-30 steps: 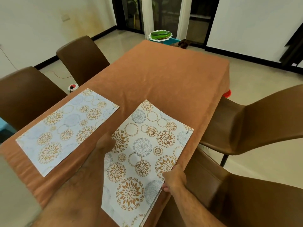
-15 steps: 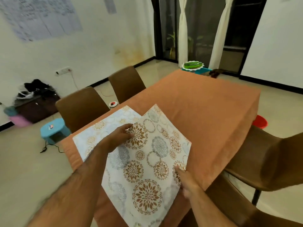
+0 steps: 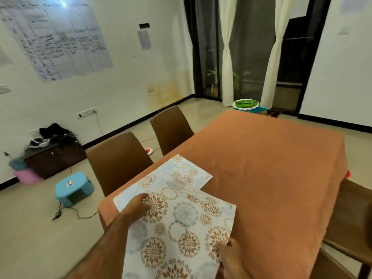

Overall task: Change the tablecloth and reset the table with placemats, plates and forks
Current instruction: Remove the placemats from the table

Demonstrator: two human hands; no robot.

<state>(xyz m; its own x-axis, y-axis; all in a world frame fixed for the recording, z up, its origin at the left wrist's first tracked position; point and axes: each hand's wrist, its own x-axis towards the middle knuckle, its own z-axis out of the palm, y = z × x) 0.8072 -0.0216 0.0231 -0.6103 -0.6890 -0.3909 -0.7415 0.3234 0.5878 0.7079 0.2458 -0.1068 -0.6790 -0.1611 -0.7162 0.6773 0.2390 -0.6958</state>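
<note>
Table: long dining table under an orange-brown tablecloth [image 3: 271, 178]; the cloth runs well beyond both sets of fingers and hangs over the near corner under the left forearm.

Chairs: two brown chairs [image 3: 118, 164] tucked in along the side out past the left fingers, and another brown chair [image 3: 354, 222] just out past the right fingers.

Wall stuff: a big handwritten paper chart [image 3: 58, 39] taped up on the wall, far up and left of the left fingers.

Floor stuff: a blue plastic stool [image 3: 75, 188] on the floor well left of the left fingers, with a black cable trailing off it.

Held placemat: the floral placemat [image 3: 181, 228] with brown and blue-grey rosettes spans the gap between the two hands, near end lifted toward the camera. Can't tell if there's a second mat under it.

Laid placemat: a paler placemat [image 3: 181, 174] lies flat on the cloth just beyond the left fingers, partly covered by the held one.

Green plates: a stack of green plates [image 3: 246, 103] way off past the far table end, on something teal.

Left hand: left hand [image 3: 136, 206] rests on the held mat's left edge, fingers curled onto the top; can't tell how the thumb sits.

Right hand: right hand [image 3: 231, 252] pinches the mat's right edge, thumb on top, other fingers hidden below.
</note>
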